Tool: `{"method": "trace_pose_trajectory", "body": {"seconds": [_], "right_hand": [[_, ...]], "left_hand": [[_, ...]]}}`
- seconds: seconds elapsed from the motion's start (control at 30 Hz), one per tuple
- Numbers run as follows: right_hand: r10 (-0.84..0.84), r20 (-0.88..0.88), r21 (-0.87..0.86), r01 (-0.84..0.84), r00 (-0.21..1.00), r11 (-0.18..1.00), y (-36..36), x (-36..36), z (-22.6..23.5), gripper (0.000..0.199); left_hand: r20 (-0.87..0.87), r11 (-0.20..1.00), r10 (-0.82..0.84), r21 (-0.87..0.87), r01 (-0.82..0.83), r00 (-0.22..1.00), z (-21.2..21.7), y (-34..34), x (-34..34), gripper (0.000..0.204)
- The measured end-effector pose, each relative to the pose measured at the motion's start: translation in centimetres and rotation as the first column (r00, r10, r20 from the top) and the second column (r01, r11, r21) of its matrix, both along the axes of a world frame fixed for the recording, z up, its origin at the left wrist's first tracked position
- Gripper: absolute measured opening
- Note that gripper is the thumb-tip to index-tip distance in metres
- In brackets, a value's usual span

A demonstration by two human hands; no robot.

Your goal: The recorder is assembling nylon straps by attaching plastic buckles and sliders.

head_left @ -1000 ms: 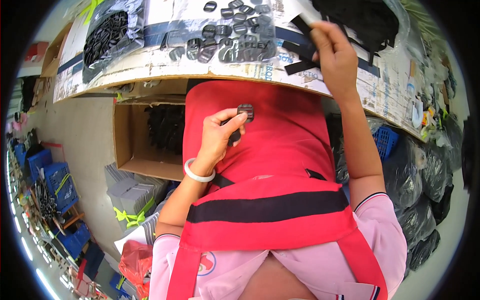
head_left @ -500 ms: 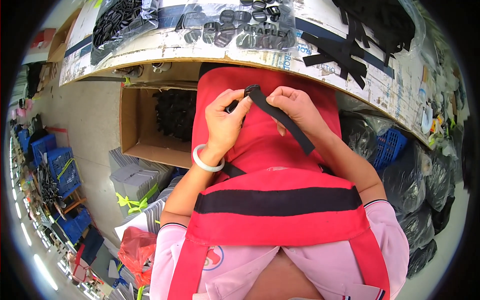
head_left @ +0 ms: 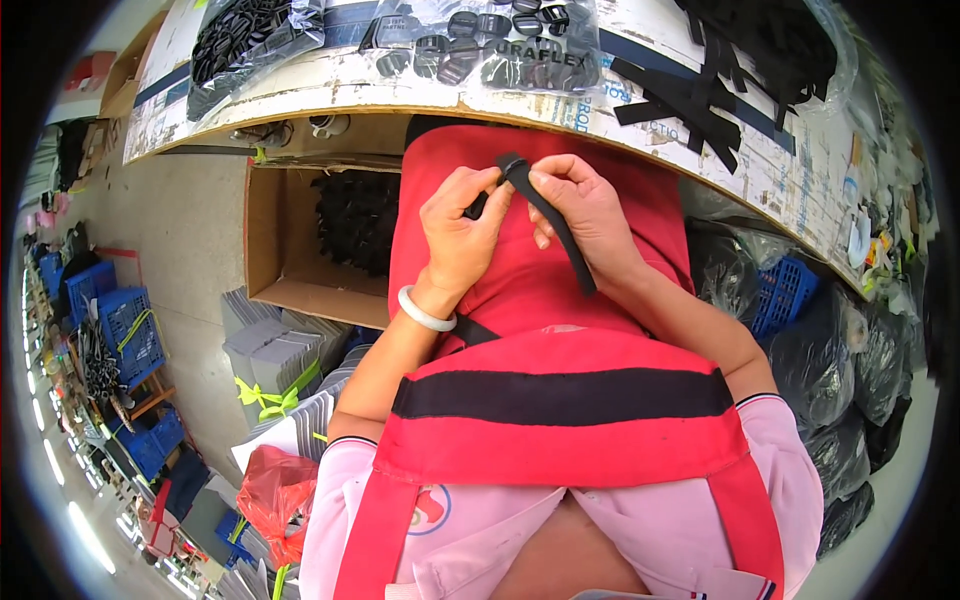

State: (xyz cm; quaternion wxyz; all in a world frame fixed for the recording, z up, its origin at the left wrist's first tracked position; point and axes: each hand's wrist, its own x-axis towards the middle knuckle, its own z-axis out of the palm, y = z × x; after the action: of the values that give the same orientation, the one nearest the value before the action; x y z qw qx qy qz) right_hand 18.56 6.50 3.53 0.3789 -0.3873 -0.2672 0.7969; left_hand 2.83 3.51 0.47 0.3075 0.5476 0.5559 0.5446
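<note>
Above my red-aproned lap, my left hand [head_left: 460,225] pinches a small black buckle [head_left: 513,168] between thumb and fingers. Another black piece [head_left: 476,207] shows inside the curl of that hand; its kind is partly hidden. A black webbing strap [head_left: 566,243] runs from the buckle, and its long end hangs down toward the lap. Close beside, my right hand [head_left: 588,210] grips the strap near the buckle with thumb and forefinger. The fingers partly cover how the webbing passes through the buckle.
Ahead stands a worn table [head_left: 400,105] with a clear bag of black buckles [head_left: 480,45], another bag of black parts [head_left: 250,45] and loose black straps [head_left: 690,110]. Below it, at left, an open carton [head_left: 275,275] holds black pieces. Dark plastic bags [head_left: 815,350] and a blue crate [head_left: 783,295] lie right.
My right hand has come in closer to the buckle. The strap, seen broad before, now hangs narrower and steeper, and a short webbing flap shows at the buckle's top.
</note>
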Motion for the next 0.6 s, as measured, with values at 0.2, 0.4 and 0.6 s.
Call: {"method": "trace_pose_trajectory", "body": {"seconds": [0.2,0.4,0.6], "right_hand": [[0.099,0.084,0.000,-0.100,0.992,0.995,1.1,0.4,-1.0,0.024],[0.171,0.177,0.138,-0.197,0.969,0.971,1.3,0.8,-1.0,0.019],[-0.119,0.290,0.672,-0.114,0.950,0.732,-0.4,0.3,2.3,0.012]], "left_hand": [[-0.078,0.988,-0.152,0.017,0.154,0.985,-1.2,-0.2,-0.7,0.019],[0.809,0.775,0.121,-0.439,0.454,0.576,-0.2,-0.4,-1.7,0.021],[0.707,0.808,0.143,-0.487,0.330,0.693,1.7,-0.6,-0.5,0.020]]}}
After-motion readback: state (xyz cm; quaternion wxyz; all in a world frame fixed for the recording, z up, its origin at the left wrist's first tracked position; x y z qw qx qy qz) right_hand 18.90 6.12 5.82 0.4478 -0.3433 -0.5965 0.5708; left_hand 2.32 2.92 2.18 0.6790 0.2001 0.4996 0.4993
